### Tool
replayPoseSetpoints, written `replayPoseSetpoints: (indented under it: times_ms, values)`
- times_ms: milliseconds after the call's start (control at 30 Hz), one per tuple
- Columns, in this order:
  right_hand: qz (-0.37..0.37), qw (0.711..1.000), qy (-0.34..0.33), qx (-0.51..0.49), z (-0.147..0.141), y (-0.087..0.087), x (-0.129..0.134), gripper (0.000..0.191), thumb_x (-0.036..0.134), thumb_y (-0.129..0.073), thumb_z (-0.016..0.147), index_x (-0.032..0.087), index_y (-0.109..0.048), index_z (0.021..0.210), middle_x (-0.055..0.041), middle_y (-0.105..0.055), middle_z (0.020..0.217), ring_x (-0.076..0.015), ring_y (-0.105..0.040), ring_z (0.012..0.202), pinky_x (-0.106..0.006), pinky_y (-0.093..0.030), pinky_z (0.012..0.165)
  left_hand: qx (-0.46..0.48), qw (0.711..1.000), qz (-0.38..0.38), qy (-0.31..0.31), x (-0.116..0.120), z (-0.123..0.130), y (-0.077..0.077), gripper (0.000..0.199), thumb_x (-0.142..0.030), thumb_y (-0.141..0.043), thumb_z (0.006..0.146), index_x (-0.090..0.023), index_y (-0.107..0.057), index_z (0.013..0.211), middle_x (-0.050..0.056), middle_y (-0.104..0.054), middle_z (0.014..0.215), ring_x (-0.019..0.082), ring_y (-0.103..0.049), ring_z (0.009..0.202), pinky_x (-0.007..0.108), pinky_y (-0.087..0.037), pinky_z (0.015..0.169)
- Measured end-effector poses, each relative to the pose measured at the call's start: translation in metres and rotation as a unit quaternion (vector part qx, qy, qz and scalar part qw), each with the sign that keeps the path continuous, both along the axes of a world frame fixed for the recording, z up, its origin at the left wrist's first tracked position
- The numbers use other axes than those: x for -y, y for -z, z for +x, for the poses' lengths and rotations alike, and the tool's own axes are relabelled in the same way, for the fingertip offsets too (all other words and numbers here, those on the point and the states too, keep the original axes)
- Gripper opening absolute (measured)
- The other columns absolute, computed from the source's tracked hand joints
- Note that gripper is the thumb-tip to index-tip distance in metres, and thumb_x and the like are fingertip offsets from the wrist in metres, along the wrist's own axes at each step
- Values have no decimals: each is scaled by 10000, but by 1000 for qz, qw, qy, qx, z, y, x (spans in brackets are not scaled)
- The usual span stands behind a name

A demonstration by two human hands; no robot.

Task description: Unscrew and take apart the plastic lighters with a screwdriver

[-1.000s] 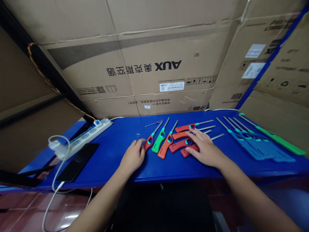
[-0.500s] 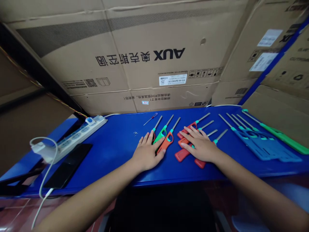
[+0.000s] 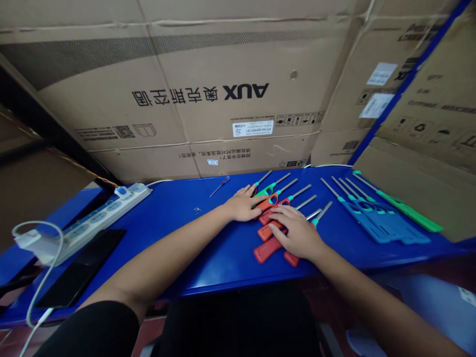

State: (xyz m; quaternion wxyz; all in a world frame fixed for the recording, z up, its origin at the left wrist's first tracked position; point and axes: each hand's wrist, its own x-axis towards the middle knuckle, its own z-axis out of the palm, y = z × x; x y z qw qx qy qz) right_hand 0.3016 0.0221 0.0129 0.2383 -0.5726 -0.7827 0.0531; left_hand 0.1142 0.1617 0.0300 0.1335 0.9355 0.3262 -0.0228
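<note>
My left hand (image 3: 243,204) lies with its fingers spread over the upper end of a row of lighters, touching a green lighter (image 3: 266,192) and an orange lighter (image 3: 266,204). A red lighter there is mostly hidden under its fingers. My right hand (image 3: 299,232) rests, fingers apart, on the lower lighters of the row. Beneath or beside it are a second orange lighter (image 3: 266,232), a red lighter (image 3: 266,250) and another red one (image 3: 291,258). The metal tips point up and right. Neither hand is wrapped around anything.
Several blue lighters (image 3: 379,223) and a long green lighter (image 3: 412,210) lie at the right. A screwdriver (image 3: 220,186) and small screws (image 3: 197,210) are left of my left hand. Farther left are a power strip (image 3: 100,218) and a black phone (image 3: 82,267). Cardboard (image 3: 208,59) stands behind.
My left hand has moved right with the lighters under it, which now lie against the group under my right hand. The whole view has shifted somewhat.
</note>
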Motion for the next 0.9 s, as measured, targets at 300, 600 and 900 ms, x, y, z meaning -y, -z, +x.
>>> replayPoseSetpoints:
  times_ms: [300, 600, 900]
  values:
    - [104, 992, 43, -62, 25, -14, 14, 354, 387, -445, 992, 244, -704, 1185, -87, -692, 1253, -252, -580, 1244, -456, -431, 1104, 118, 990, 65, -28, -6, 4, -15, 558, -514, -272, 1033, -297, -406, 1530, 74, -240, 1667, 296, -181, 1548, 547, -139, 1248]
    - [-88, 985, -46, 141, 55, 11, 49, 840, 674, -474, 922, 271, -219, 1613, -130, -143, 1683, -384, -120, 1539, -666, -202, 1185, 79, 995, -32, -59, 105, -20, 14, 732, -708, -319, 956, -367, -214, 1596, 73, -21, 1696, 418, 43, 1541, 695, -111, 1201]
    - [-97, 983, -28, 153, 42, 8, 47, 821, 713, -432, 919, 286, -266, 1600, -131, -118, 1682, -391, -74, 1541, -699, -150, 1177, 87, 992, -9, -89, 52, 2, 4, 796, -809, -286, 899, -412, -213, 1585, 45, 12, 1697, 429, 58, 1536, 682, -60, 1205]
